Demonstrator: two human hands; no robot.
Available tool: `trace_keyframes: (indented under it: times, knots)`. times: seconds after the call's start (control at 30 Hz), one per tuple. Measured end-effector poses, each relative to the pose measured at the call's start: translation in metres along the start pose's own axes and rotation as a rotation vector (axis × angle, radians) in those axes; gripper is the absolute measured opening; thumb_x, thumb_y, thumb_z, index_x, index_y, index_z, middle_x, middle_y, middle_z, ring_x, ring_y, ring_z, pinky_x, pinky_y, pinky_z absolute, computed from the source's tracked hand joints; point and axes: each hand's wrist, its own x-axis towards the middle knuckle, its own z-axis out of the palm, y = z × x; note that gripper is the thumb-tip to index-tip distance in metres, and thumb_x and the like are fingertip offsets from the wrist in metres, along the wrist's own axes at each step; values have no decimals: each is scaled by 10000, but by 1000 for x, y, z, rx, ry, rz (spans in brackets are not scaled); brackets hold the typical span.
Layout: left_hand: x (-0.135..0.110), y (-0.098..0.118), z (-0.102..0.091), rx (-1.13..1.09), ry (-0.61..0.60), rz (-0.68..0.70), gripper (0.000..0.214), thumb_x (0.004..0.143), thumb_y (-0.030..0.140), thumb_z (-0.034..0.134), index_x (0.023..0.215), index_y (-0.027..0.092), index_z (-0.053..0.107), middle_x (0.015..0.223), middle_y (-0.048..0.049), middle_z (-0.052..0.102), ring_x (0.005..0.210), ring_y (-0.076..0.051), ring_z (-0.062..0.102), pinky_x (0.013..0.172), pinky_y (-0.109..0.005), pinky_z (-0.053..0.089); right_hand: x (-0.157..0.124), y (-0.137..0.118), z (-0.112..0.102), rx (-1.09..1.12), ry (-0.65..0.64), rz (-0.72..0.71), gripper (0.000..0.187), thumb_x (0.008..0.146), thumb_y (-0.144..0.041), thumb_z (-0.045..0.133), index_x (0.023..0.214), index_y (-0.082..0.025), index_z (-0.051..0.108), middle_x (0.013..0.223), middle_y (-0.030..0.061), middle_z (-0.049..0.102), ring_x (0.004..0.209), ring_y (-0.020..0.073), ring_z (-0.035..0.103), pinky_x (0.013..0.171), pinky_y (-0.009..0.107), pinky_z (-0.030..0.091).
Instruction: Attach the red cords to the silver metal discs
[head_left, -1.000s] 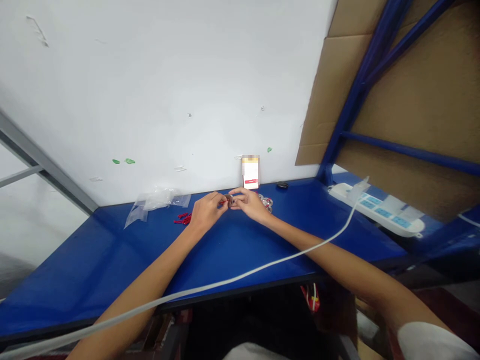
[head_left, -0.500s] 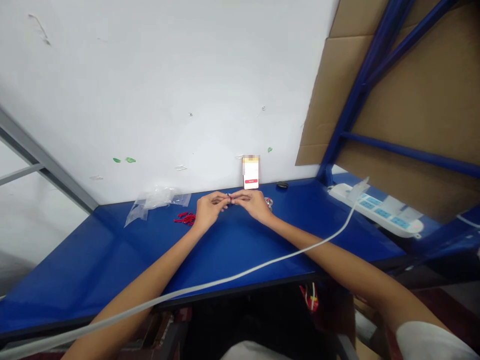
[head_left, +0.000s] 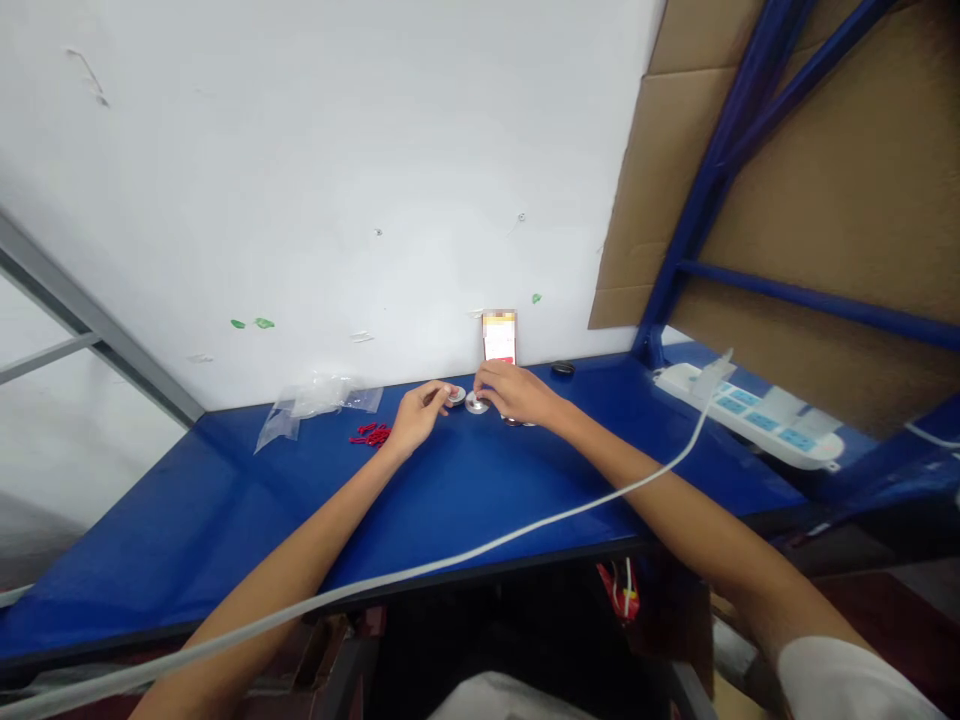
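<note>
While both forearms stretch out over the blue table [head_left: 225, 520], the left hand [head_left: 415, 412] has its thumb and forefinger drawn together on a small silver disc [head_left: 456, 395], which sits right at the fingertips, low on the tabletop or just above it. Just beside it to the right lies a second disc [head_left: 476, 404], and the right hand [head_left: 519, 393] arches over that one with its fingertips down on it; whether those fingers truly pinch the second disc or only rest on it cannot be told, the piece being too small and partly hidden. More silvery bits [head_left: 519, 421] peep out under the heel of the right hand. A scatter of red pieces [head_left: 371, 434] lies near the left wrist, with clear bags [head_left: 315, 400] farther left against the wall. A phone [head_left: 500, 337] stands propped at the wall close behind the right hand, a small black knob [head_left: 562, 368] is near it, and a white cable [head_left: 570, 510] runs across both arms up to a power strip [head_left: 750, 415]. Half a second ago the two hands met fingertip to fingertip in the middle, working one small piece between them; now they have parted, each at its own disc, and the right hand has shifted nearer the phone
</note>
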Motion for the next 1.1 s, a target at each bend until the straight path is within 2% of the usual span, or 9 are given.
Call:
trace_keyframes:
  times: [0.1, 0.23, 0.4, 0.57, 0.7, 0.83, 0.9, 1.0, 1.1]
  knots:
    - [1, 2, -1, 71, 21, 31, 450, 978, 596, 660, 1037, 170, 789, 1097, -108, 813, 885, -220, 727, 741, -321, 593, 0, 9, -15, 1, -106, 61, 148, 973, -86, 608, 962, -174, 727, 1037, 90, 719, 955, 218, 643, 841, 301, 471]
    - [-2, 3, 2, 122, -22, 26, 411, 985, 568, 652, 1013, 181, 790, 1018, -91, 806, 885, -216, 722, 749, -308, 584, -3, 25, -31, 39, -247, 181, 157, 922, -95, 639, 964, -173, 768, 993, 75, 778, 860, 201, 673, 741, 271, 442]
    - [-2, 2, 0, 180, -46, 10, 414, 980, 579, 645, 998, 192, 792, 970, -74, 801, 841, -211, 713, 765, -307, 576, -9, 52, -40, 146, -226, 283, 162, 903, -142, 642, 960, -173, 791, 942, 61, 808, 805, 189, 697, 724, 262, 458]
    - [-2, 4, -5, 231, -4, 9, 386, 974, 557, 637, 977, 204, 793, 937, -63, 802, 799, -217, 712, 767, -315, 561, -19, 81, -53, 86, -199, 321, 174, 896, -159, 627, 950, -164, 792, 958, 62, 814, 834, 190, 699, 751, 264, 470]
    - [-3, 11, -2, 256, -18, 16, 356, 964, 525, 635, 948, 210, 800, 918, -59, 810, 800, -226, 720, 767, -315, 556, -26, 97, -52, 9, -273, 391, 192, 865, -135, 634, 958, -162, 799, 924, 60, 817, 815, 190, 716, 741, 253, 480]
    - [-3, 17, -3, 336, -9, 41, 341, 985, 477, 607, 940, 210, 813, 929, -62, 823, 828, -240, 736, 826, -334, 561, -29, 103, -42, 68, -386, 427, 160, 867, -143, 657, 941, -158, 799, 897, 62, 823, 791, 190, 731, 726, 247, 493]
    - [-1, 17, -12, 442, 18, 100, 330, 1004, 441, 577, 955, 212, 810, 982, -67, 828, 866, -247, 736, 866, -349, 557, -30, 104, -40, 104, -387, 423, 151, 883, -166, 661, 950, -158, 796, 905, 64, 825, 790, 191, 734, 728, 250, 499]
    - [4, 14, -36, 689, 54, 226, 323, 1019, 403, 539, 997, 209, 797, 1040, -94, 815, 926, -265, 721, 902, -372, 542, -29, 103, -44, 89, -321, 416, 161, 918, -240, 672, 990, -169, 796, 948, 70, 827, 828, 196, 736, 747, 256, 502]
    - [12, 8, -64, 907, 105, 239, 345, 1026, 394, 493, 992, 204, 779, 998, -123, 794, 924, -283, 702, 884, -386, 533, -27, 94, -48, 16, -209, 393, 185, 947, -311, 675, 1012, -184, 792, 970, 69, 822, 842, 193, 719, 746, 255, 483]
